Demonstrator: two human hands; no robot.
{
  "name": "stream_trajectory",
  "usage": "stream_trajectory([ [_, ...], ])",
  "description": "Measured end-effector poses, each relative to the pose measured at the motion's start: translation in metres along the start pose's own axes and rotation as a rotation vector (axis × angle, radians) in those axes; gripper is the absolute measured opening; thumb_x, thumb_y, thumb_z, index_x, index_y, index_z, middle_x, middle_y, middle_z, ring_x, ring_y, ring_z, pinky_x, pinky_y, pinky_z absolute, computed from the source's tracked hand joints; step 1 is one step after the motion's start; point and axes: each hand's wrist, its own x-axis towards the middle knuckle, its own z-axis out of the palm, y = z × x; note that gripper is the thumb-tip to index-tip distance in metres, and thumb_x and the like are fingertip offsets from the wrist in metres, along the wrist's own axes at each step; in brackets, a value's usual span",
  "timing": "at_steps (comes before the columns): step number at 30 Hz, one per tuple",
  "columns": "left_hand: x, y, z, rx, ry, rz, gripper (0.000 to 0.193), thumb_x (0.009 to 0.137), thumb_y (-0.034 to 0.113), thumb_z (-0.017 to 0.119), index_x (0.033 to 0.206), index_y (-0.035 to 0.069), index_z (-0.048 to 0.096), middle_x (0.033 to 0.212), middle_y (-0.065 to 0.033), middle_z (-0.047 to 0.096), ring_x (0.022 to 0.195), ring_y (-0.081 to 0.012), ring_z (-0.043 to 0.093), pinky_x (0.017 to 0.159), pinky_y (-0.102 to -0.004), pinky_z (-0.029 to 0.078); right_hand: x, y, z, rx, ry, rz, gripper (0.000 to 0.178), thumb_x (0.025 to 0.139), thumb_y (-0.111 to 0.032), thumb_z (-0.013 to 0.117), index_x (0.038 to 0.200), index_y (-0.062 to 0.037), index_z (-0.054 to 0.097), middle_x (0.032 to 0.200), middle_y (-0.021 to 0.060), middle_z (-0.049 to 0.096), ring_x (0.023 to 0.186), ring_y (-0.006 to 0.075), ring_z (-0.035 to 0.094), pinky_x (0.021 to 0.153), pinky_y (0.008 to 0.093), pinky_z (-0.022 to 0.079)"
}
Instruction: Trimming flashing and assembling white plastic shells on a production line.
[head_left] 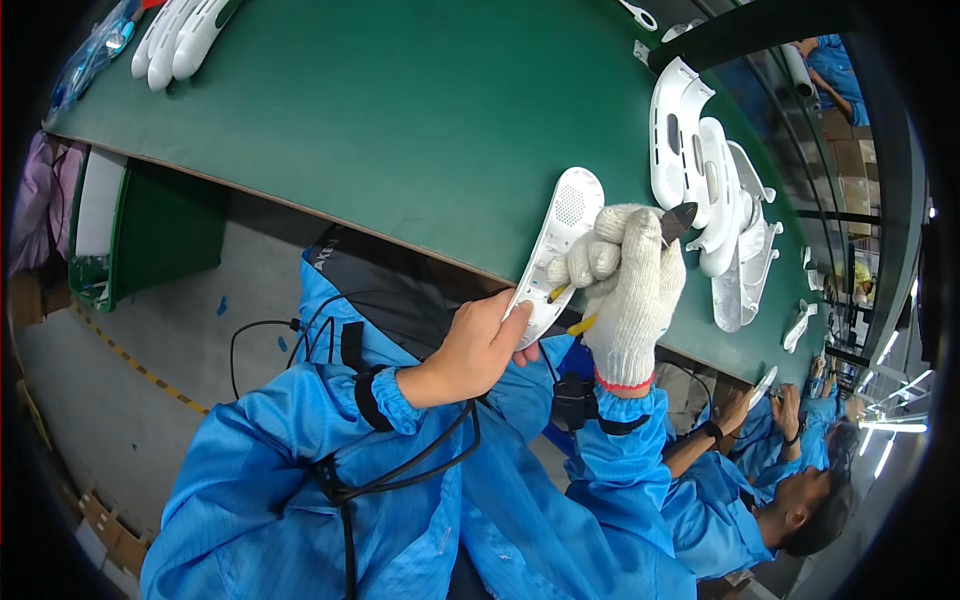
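My bare left hand (468, 345) is closed on the near end of a long white plastic shell (562, 222), thumb on top. The shell tilts over the table's front edge, its ribbed inner side up and a patch of small holes near its far, rounded end. My right hand (637, 300), in a white knitted glove, is wrapped round a pair of pliers (680, 218). Their dark jaws stick out past the fingers toward the upper right, away from the shell, and yellow handle parts show below. The gloved fingers are against or just above the shell's right side; I cannot tell which.
A green table (400, 120) carries a pile of white shells (722, 200) at right and several more (185, 40) at far left. A green bin (165, 235) stands below the table's left end. To the right, a co-worker in blue (715, 510) holds a white part.
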Motion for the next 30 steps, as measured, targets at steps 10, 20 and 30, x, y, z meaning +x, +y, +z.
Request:
stream_trajectory([
  [10, 0.001, 0.000, 0.000, 0.014, -0.011, 0.003, 0.034, 0.108, 0.019, 0.036, 0.103, -0.006, 0.058, 0.076, -0.0081, 0.065, 0.066, -0.0129, 0.063, 0.065, -0.0289, 0.053, 0.005, 0.002, -0.002, 0.030, -0.025, 0.013, 0.027, 0.103, -0.025, 0.057, 0.100, 0.0021, 0.055, 0.064, 0.0054, 0.050, 0.054, 0.0172, 0.054, 0.051, 0.0339, 0.051],
  [20, 0.001, 0.003, 0.001, 0.061, -0.005, 0.029, 0.034, 0.108, 0.018, 0.035, 0.103, -0.006, 0.058, 0.074, -0.0088, 0.065, 0.064, -0.0143, 0.063, 0.064, -0.0299, 0.053, 0.003, 0.007, -0.007, -0.063, -0.010, -0.023, 0.022, 0.104, -0.020, 0.054, 0.106, 0.0012, 0.054, 0.071, 0.0084, 0.057, 0.055, 0.0161, 0.057, 0.051, 0.0313, 0.050],
  [30, 0.002, -0.001, 0.001, 0.118, 0.016, 0.101, 0.034, 0.108, 0.017, 0.036, 0.103, -0.006, 0.060, 0.073, -0.0099, 0.067, 0.064, -0.0148, 0.064, 0.063, -0.0301, 0.053, -0.012, 0.020, -0.005, -0.147, -0.010, -0.072, 0.024, 0.105, -0.022, 0.052, 0.103, 0.0011, 0.057, 0.073, 0.0063, 0.063, 0.058, 0.0123, 0.060, 0.054, 0.0275, 0.051],
])
